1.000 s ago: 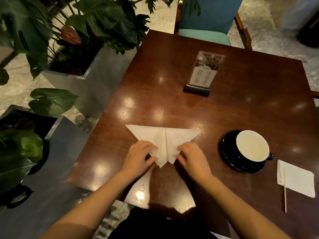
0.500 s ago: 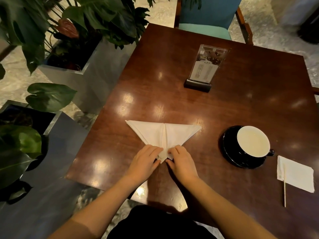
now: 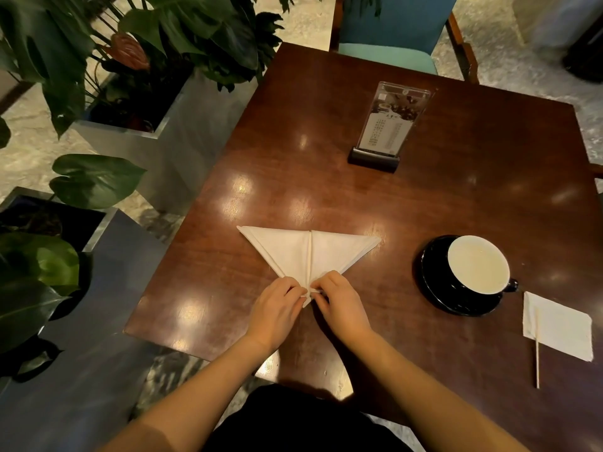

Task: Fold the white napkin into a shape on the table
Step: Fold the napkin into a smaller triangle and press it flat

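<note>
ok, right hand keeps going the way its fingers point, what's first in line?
The right hand points up-left at the napkin tip it is pinching, so the napkin comes first. Just past that sits the left hand; the two nearly touch already.

Both our forearms reach in bare from the near edge and converge toward the middle. Our left hand (image 3: 276, 306) sits knuckles up, fingers curled, thumb and fingertips pinched together at its right side. Our right hand (image 3: 339, 303) mirrors it just beside, fingers bent and pinching at its left side. The two sets of fingertips nearly touch, wrists low and angled inward, forming a narrow V.
</note>
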Action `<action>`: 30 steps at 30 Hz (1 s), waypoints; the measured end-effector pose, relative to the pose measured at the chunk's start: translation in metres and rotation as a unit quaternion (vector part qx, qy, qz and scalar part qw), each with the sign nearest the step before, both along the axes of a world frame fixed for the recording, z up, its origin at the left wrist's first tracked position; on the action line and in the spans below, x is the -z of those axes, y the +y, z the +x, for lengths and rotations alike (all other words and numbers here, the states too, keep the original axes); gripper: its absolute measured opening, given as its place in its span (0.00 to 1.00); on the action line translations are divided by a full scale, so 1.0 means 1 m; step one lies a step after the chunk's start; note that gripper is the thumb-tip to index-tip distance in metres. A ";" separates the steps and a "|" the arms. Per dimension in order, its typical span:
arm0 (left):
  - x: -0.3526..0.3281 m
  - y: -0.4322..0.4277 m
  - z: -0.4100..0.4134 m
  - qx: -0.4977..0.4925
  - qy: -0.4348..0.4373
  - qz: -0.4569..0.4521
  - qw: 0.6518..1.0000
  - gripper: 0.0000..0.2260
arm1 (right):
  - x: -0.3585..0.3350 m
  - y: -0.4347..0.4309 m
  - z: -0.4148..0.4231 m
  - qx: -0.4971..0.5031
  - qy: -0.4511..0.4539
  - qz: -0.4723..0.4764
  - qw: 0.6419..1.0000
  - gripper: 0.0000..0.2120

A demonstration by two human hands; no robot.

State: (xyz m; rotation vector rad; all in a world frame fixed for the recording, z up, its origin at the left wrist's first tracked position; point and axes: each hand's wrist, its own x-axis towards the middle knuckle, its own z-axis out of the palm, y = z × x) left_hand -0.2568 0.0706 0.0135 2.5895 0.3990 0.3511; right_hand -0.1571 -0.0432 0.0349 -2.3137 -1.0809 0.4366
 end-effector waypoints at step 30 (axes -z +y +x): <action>0.009 -0.001 0.002 0.074 -0.007 0.173 0.982 0.09 | -0.006 -0.013 -0.016 0.213 0.221 0.061 0.950 0.11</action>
